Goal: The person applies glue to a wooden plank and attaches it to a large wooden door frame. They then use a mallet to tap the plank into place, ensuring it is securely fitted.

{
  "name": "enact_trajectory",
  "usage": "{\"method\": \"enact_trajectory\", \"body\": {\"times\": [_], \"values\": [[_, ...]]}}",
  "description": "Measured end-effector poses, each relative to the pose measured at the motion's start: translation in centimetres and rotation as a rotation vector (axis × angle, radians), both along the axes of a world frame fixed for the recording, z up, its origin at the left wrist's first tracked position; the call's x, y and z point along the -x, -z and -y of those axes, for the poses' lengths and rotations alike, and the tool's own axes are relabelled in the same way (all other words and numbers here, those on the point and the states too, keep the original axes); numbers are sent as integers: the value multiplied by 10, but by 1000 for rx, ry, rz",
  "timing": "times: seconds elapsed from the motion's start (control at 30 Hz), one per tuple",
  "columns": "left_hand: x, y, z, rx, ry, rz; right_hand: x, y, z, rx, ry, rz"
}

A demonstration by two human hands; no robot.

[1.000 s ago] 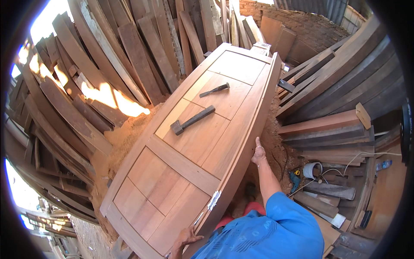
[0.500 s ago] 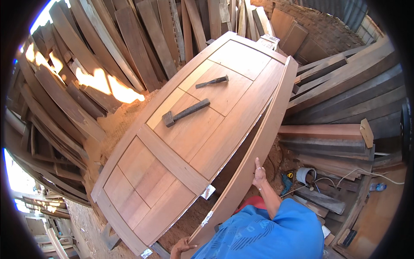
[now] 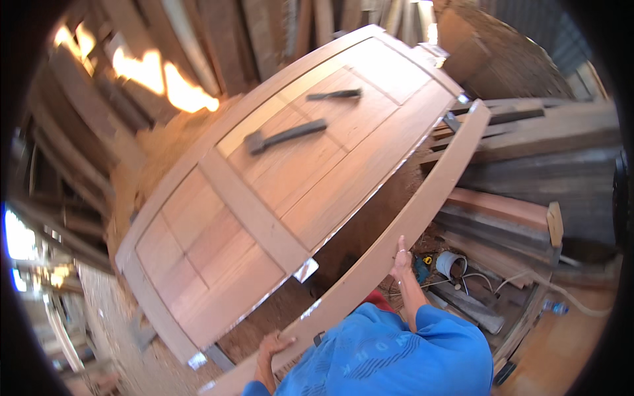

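Observation:
A large wooden panel door [image 3: 251, 210] lies at a slant in front of me. Its long right-hand side rail, a door stile [image 3: 422, 210], stands apart from it with a wide gap between. My left hand [image 3: 274, 344] has its fingers over the near end of this stile. Farther along its outer edge, my right hand [image 3: 400, 263] grips it, thumb lying on the upper face. On the door panels rest a hammer [image 3: 290, 134] with a blocky head and, beyond it, a dark chisel [image 3: 335, 94]. Light tenon ends [image 3: 306, 270] show along the open edge.
Planks [image 3: 264, 46] lean upright at the back. Stacked timber [image 3: 535, 158] lies right of the stile. A white bucket [image 3: 451, 265], a teal power tool [image 3: 421, 269] and a pale cable [image 3: 561, 289] are low on the right. Sawdust [image 3: 148, 165] heaps left of the door.
The stile has come away from the door toward me and to the right, widening the gap; its far end is now apart. Both hands keep hold of it. The whole view has shifted and blurred.

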State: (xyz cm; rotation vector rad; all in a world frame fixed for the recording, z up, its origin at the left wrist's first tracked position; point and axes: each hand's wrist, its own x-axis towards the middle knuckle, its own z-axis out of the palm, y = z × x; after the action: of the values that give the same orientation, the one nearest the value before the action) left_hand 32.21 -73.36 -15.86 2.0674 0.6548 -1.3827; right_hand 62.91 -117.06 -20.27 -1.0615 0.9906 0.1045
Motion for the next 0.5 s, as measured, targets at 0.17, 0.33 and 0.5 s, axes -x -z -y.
{"method": "enact_trajectory", "body": {"times": [0.17, 0.33, 0.5], "values": [[-6, -24, 9, -58, -47, 85, 21, 27, 42, -113, -134, -92], [-2, -49, 6, -41, -67, 52, 14, -18, 23, -104, -186, -109], [-23, -42, 1, -54, -103, 68, -12, -27, -13, -1, -177, -198]]}}
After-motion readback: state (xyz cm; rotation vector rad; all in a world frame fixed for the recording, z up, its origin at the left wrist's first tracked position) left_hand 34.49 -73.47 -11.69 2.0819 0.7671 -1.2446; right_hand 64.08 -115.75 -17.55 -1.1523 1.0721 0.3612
